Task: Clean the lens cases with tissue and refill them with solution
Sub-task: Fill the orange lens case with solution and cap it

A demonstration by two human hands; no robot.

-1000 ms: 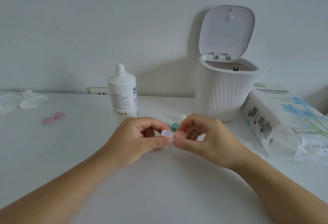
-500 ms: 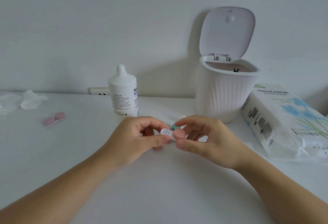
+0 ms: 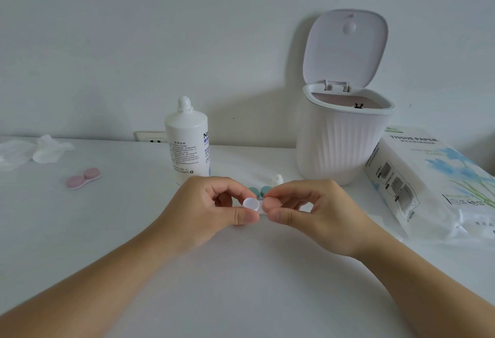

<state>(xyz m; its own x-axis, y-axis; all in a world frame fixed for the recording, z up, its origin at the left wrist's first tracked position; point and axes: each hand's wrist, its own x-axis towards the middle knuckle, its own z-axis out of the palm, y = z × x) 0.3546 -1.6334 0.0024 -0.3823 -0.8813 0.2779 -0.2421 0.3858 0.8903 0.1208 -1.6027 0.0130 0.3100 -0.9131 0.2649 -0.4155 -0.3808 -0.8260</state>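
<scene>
Standing behind my hands: solution bottle (image 3: 187, 142), open bin (image 3: 340, 134), tissue pack (image 3: 434, 182). My left hand (image 3: 211, 211) pinches the white lens case (image 3: 251, 205), lying left-right above the counter (image 3: 241, 284); right hand (image 3: 316, 214) pinches its pink cap (image 3: 271, 205).

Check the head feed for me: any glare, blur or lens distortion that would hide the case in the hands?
Head view: soft, even light, no glare. The bin throws only a faint shadow on the wall. The hands, left and right, and the white lens case between them look sharp. Wide-angle stretch shows on the forearms near the bottom corners, and the tissue pack at the right edge looks skewed.
</scene>
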